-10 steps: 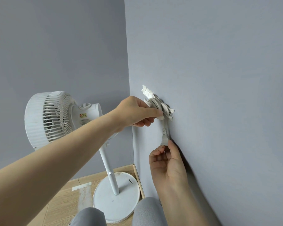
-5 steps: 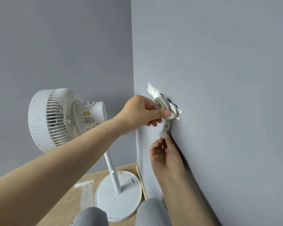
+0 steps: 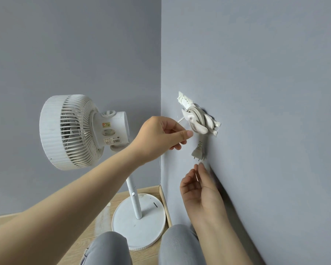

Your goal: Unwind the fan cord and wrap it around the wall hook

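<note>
At the left stands the white fan (image 3: 75, 131) on its pole and round base (image 3: 139, 222), on the wooden floor (image 3: 36, 230) in the corner of the room. The left arm reaches from the lower left, up and across in front of the fan, nearly straight. The left hand (image 3: 161, 136) is in the air just beside the hook (image 3: 196, 124), with its back turned to the camera. Its thumb (image 3: 187, 133) is stretched out toward the hook and does not touch it. The other fingers (image 3: 177, 147) are curled in under the palm. A thin stretch of the cord (image 3: 201, 117) runs from the hook and goes behind the knuckles. I cannot tell if the curled fingers pinch this stretch or hold nothing.

The cord is wound in several loops around the hook, which is fixed on the grey wall (image 3: 256, 92) at the right. From the bundle a short end hangs down against the wall, and on it the plug (image 3: 198, 152) hangs free with its prongs pointing down.

Below the plug is the right hand (image 3: 199, 190). Its forearm comes up from the lower right, close along the wall. The palm is turned up and to the left. The fingers are loose and lightly bent, and they hold nothing. The tip of the longest finger (image 3: 201, 165) is just under the prongs, apart from them by a small gap.

At the bottom edge, two knees (image 3: 107, 249) in grey trousers are near the base of the fan.
</note>
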Demonstrator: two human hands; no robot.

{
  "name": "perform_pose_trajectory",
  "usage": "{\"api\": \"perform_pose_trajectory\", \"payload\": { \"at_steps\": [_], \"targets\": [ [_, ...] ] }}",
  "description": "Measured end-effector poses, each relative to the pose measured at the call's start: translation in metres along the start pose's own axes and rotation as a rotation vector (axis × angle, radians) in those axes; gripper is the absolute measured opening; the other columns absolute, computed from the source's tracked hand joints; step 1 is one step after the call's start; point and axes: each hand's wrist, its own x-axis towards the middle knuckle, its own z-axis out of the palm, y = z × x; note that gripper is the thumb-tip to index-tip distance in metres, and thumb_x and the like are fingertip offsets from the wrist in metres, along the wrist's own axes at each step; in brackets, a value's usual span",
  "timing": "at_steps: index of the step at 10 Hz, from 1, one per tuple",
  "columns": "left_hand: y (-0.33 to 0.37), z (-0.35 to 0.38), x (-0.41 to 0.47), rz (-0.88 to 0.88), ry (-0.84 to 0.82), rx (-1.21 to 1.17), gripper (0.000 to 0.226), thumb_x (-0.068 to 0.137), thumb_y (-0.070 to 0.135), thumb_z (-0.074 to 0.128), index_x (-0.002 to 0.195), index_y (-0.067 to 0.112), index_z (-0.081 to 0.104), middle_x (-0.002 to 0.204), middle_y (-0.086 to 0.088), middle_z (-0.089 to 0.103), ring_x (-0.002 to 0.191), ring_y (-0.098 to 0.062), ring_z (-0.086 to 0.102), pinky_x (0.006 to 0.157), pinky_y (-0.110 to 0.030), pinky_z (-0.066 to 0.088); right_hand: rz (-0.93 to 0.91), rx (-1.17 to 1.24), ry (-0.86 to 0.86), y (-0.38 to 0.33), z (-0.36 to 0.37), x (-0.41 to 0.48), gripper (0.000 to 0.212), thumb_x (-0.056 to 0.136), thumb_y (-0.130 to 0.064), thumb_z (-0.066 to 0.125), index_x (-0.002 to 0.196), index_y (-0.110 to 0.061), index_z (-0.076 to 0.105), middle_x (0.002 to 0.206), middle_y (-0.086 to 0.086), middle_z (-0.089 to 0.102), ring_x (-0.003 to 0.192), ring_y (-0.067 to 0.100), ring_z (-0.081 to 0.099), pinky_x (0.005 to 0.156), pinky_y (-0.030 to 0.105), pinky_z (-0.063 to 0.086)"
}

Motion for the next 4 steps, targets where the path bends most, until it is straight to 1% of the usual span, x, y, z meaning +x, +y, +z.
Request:
{"api": "perform_pose_trajectory", "payload": {
  "at_steps": [1, 2, 3, 4],
  "targets": [
    [-0.017, -0.01, -0.014, -0.018, 0.046, 0.035, 0.018, 0.082, 0.03, 0.073, 0.078, 0.012, 0.073, 0.066, 0.006, 0.071, 0.056, -0.003, 0.064, 0.058, -0.014, 0.051, -0.088, -0.183, -0.02, 0.003, -0.002, -0.003, 0.005, 0.088, -0.012, 0.064, 0.083, -0.011, 0.063, 0.064, 0.0, 0.061, 0.053, 0.007, 0.059, 0.05, 0.016, 0.051],
    [-0.034, -0.023, -0.032, -0.049, 0.099, 0.051, 0.014, 0.082, 0.029, 0.073, 0.079, 0.015, 0.073, 0.064, 0.008, 0.071, 0.057, -0.002, 0.065, 0.059, -0.014, 0.05, -0.243, -0.382, -0.089, 0.01, -0.004, -0.004, 0.003, 0.09, -0.012, 0.062, 0.093, -0.014, 0.064, 0.075, -0.001, 0.06, 0.062, 0.007, 0.059, 0.06, 0.019, 0.052],
    [-0.051, -0.037, -0.051, -0.092, 0.152, 0.087, 0.012, 0.082, 0.03, 0.073, 0.081, 0.017, 0.074, 0.068, 0.003, 0.073, 0.064, -0.008, 0.069, 0.067, -0.025, 0.056, -0.369, -0.547, -0.172, 0.017, -0.003, -0.005, 0.006, 0.09, -0.01, 0.063, 0.096, -0.012, 0.064, 0.083, 0.001, 0.062, 0.064, 0.007, 0.061, 0.066, 0.02, 0.053],
    [-0.067, -0.045, -0.072, -0.169, 0.233, 0.045, 0.01, 0.081, 0.029, 0.073, 0.083, 0.019, 0.073, 0.073, 0.0, 0.075, 0.071, -0.013, 0.07, 0.073, -0.031, 0.057, -0.452, -0.775, -0.246, 0.024, 0.005, -0.006, 0.008, 0.09, -0.009, 0.063, 0.097, -0.013, 0.065, 0.086, 0.004, 0.062, 0.067, 0.008, 0.063, 0.074, 0.027, 0.054]
  ]
}}
